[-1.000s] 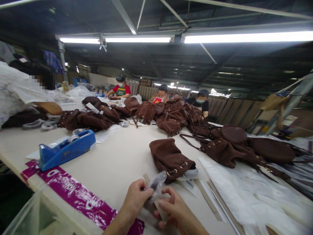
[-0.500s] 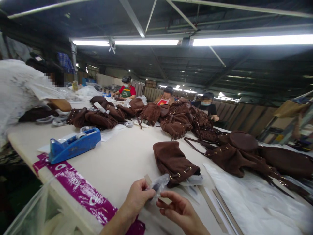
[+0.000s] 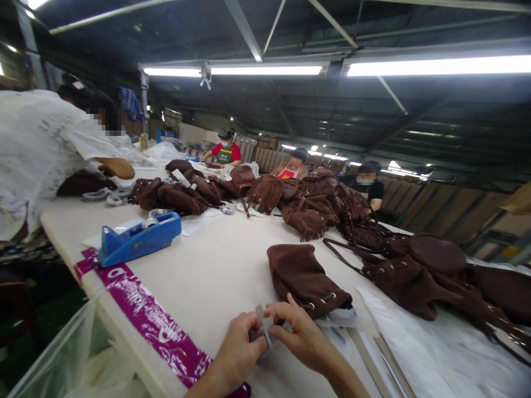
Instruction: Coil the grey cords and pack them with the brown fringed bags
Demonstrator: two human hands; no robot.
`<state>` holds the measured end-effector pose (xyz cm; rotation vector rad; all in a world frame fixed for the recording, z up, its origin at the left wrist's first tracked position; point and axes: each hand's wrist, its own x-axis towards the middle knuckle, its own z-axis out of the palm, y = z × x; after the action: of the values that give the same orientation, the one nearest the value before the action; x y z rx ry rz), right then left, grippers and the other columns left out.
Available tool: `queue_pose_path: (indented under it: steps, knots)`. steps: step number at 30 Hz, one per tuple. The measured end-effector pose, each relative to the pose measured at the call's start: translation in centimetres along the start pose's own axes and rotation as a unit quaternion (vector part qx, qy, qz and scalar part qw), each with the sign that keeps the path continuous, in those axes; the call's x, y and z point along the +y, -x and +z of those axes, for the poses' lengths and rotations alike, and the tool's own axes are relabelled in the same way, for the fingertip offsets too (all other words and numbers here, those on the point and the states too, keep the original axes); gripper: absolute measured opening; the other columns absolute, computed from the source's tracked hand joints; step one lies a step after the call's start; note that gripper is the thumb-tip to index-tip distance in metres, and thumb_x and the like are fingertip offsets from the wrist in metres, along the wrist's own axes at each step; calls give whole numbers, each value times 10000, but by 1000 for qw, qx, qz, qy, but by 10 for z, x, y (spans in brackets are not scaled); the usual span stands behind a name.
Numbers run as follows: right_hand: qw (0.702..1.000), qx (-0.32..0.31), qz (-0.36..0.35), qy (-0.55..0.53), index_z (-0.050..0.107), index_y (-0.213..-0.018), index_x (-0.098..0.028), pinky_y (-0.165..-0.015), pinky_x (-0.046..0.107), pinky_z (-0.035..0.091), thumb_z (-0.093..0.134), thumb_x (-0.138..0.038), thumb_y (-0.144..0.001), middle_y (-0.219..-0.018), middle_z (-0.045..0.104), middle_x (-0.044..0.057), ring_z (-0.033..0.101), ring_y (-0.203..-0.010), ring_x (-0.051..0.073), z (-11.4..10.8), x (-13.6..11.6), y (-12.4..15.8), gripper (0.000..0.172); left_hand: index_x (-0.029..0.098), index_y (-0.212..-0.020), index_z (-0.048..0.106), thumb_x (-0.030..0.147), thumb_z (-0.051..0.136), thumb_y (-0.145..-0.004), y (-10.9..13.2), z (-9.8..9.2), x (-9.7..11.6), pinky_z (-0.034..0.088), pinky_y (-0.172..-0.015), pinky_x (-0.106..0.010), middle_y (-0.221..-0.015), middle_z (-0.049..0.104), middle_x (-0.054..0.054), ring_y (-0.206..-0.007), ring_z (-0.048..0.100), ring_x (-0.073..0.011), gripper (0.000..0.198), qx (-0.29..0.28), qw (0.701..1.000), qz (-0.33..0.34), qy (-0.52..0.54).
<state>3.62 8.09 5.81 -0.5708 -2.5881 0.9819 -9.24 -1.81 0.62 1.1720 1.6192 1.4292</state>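
Fingers of the left hand (image 3: 243, 345) and right hand (image 3: 301, 335) pinched a pale strip (image 3: 266, 330) near the table's (image 3: 224, 249) front edge — handling seemingly unfinished, one brown bag (image 3: 305, 273) unheld beyond.

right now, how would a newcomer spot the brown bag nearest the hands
Start at the pale table, then find the right hand. Just beyond lies a dark-brown drawstring bag with gold-coloured eyelets; unlike the brown bags heaped behind and to the right, it lies by itself.

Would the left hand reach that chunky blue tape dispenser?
Yes, probably: only pale tabletop shows between the left hand and the blue tape dispenser, though that hand holds a small greyish piece.
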Motion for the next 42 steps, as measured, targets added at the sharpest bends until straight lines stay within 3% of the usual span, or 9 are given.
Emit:
queue_pose_path:
  steps: [5,12,20,23,26,28,31,37,42]
  knots:
    - [997,35,51,-50,495,-641,-205,-1117,518,45,540,-166,-703,-690,573,-52,556,-691,158,4,-4,-5,86,187,-632,466,225,535,-645,3,-2,5,335,-669,-269,-726,536,-12,-743,476,-181,79,5,999,9,-40]
    - [990,83,63,-92,471,-610,-213,-1069,471,178,538,-215,-712,-614,492,-58,500,-696,168,8,-4,-5,122,196,-626,429,246,524,-645,2,-3,2,308,-570,-242,-621,427,43,-617,401,-130,109,-10,1000,-14,13]
    - [985,133,25,-111,488,-627,-206,-1110,473,84,557,-213,-763,-606,471,-87,487,-619,124,27,4,-5,153,186,-763,495,319,540,-708,4,0,6,342,-563,-239,-642,517,34,-612,459,-138,151,10,998,-27,64]
    - [978,158,38,-132,521,-643,-206,-1068,476,228,578,-219,-752,-624,499,-71,511,-645,143,29,5,-5,123,170,-667,553,303,491,-719,3,0,11,355,-613,-257,-655,539,2,-667,488,-162,156,-5,999,-24,22]
    - [978,131,54,-152,610,-801,-213,-1009,460,342,600,-214,-739,-657,567,-57,561,-672,163,22,4,-5,62,178,-614,541,301,479,-725,4,0,16,343,-617,-264,-631,527,3,-656,483,-166,176,4,1000,-28,-9]
    - [986,77,49,-137,642,-890,-223,-1053,484,293,596,-203,-752,-723,624,-43,594,-734,179,15,3,-4,147,180,-629,552,314,480,-738,5,0,16,344,-642,-269,-670,548,-7,-696,495,-177,187,21,999,-20,-29]
    - [995,32,32,-88,642,-778,-225,-1127,522,105,564,-185,-784,-742,633,-41,592,-748,176,9,2,-3,88,182,-624,546,331,486,-739,4,1,13,341,-656,-276,-691,555,-19,-728,497,-190,197,36,997,-23,-59]
    - [993,103,10,-54,571,-673,-216,-1121,542,65,523,-181,-826,-673,536,-50,561,-706,153,22,6,-2,164,189,-601,531,266,450,-704,2,-2,6,349,-676,-270,-656,538,-3,-732,507,-181,152,-5,999,-14,-35]
    - [992,112,-21,-44,568,-690,-218,-1111,537,75,536,-209,-860,-698,539,-50,568,-744,149,26,10,0,173,196,-559,487,246,446,-645,-1,1,7,353,-618,-264,-576,510,14,-643,497,-165,107,18,999,-46,-5]
